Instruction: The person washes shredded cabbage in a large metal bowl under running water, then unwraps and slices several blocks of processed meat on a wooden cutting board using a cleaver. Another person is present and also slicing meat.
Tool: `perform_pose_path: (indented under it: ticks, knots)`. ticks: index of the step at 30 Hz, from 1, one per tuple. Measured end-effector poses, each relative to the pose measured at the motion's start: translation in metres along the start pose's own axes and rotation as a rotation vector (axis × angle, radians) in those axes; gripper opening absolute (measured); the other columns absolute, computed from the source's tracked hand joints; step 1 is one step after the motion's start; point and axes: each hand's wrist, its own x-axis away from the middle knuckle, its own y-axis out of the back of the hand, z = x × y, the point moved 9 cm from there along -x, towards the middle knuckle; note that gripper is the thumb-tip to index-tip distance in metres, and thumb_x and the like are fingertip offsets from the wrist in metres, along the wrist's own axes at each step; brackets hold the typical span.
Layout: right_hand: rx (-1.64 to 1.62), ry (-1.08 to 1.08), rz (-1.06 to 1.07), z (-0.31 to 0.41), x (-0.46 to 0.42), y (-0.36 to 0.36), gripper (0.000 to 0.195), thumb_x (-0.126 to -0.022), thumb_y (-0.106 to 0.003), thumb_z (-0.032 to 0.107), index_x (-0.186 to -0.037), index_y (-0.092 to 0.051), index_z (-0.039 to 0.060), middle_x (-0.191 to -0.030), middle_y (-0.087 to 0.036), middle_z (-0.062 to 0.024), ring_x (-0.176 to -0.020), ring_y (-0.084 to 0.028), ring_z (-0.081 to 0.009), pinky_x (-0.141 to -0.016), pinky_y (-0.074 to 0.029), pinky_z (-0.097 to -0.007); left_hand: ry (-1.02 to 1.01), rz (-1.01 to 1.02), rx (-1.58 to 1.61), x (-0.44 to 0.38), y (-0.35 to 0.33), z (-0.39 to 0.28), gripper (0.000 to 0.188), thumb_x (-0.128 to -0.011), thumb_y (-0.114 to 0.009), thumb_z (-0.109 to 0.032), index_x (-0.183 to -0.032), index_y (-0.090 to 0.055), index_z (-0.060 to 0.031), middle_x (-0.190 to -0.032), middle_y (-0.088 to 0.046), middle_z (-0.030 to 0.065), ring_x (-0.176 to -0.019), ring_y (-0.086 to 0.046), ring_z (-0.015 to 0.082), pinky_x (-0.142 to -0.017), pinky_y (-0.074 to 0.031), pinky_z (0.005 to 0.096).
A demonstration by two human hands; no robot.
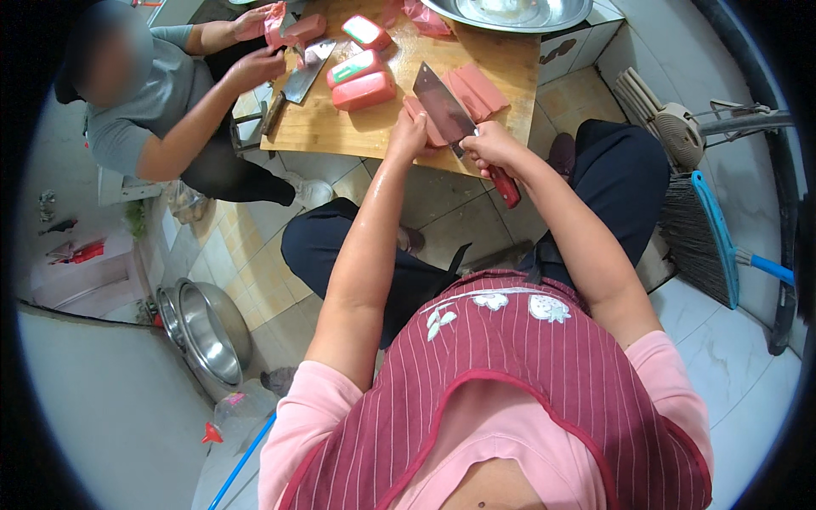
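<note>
My right hand (pixel 496 148) grips the red handle of a cleaver (pixel 443 105), whose broad blade stands over a block of pink luncheon meat (pixel 432 129) near the board's front edge. Against the left side of that block my left hand (pixel 410 132) rests with its fingers bent. Right of the blade lie slabs of sliced pink meat (pixel 478 89) on the wooden board (pixel 408 64). Farther left are wrapped pink meat blocks (pixel 363 91), two of them with green and white labels in view. Part of the meat under the blade is hidden.
At the left, another person (pixel 191 95) peels a pink wrapper from a meat block (pixel 306 29); a second cleaver (pixel 308 73) lies before them. A metal basin (pixel 510 9) sits beyond the board. A folded fan (pixel 666 124) and a broom (pixel 701 236) stand at the right, steel basins (pixel 210 331) at lower left.
</note>
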Motion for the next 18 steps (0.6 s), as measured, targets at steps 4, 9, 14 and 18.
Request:
perform_pose_path:
  ticks: [4, 9, 14, 18]
  knots:
    - [-0.465, -0.131, 0.173, -0.01, -0.004, 0.008, 0.016, -0.091, -0.052, 0.012, -0.079, -0.041, 0.0115, -0.057, -0.038, 0.0077, -0.041, -0.034, 0.0001, -0.037, -0.034, -0.0193, 0.132, -0.051, -0.273, 0.012, 0.002, -0.032, 0.04, -0.089, -0.048, -0.026, -0.112, -0.056, 0.0053, -0.106, -0.063, 0.0256, -0.101, -0.062, 0.0361, -0.087, -0.046, 0.0406]
    - [-0.806, -0.175, 0.492, -0.006, 0.003, 0.006, 0.021, -0.095, -0.048, 0.011, -0.075, -0.04, 0.0131, -0.057, -0.037, 0.0096, -0.042, -0.032, 0.0015, -0.04, -0.031, -0.0166, 0.181, -0.02, -0.056, 0.02, 0.008, -0.023, 0.04, -0.094, -0.046, -0.028, -0.113, -0.055, 0.005, -0.095, -0.065, 0.0212, -0.092, -0.066, 0.0296, -0.07, -0.054, 0.0411]
    - [-0.97, -0.138, 0.692, 0.008, 0.016, 0.013, 0.026, -0.097, -0.044, 0.012, -0.072, -0.041, 0.012, -0.056, -0.038, 0.0093, -0.041, -0.033, 0.0011, -0.04, -0.032, -0.0171, 0.132, 0.06, 0.339, 0.022, -0.002, -0.046, 0.047, -0.099, -0.04, -0.032, -0.13, -0.043, 0.0025, -0.099, -0.057, 0.0126, -0.082, -0.063, 0.0207, -0.063, -0.056, 0.0338]
    - [-0.994, -0.157, 0.74, 0.017, 0.021, 0.007, 0.034, -0.098, -0.043, 0.015, -0.064, -0.04, 0.0133, -0.053, -0.037, 0.0091, -0.039, -0.033, 0.0007, -0.04, -0.034, -0.0173, 0.245, 0.13, 0.865, 0.019, -0.01, -0.057, 0.051, -0.099, -0.035, -0.045, -0.126, -0.05, -0.0039, -0.107, -0.058, 0.0127, -0.09, -0.059, 0.0208, -0.079, -0.053, 0.0375]
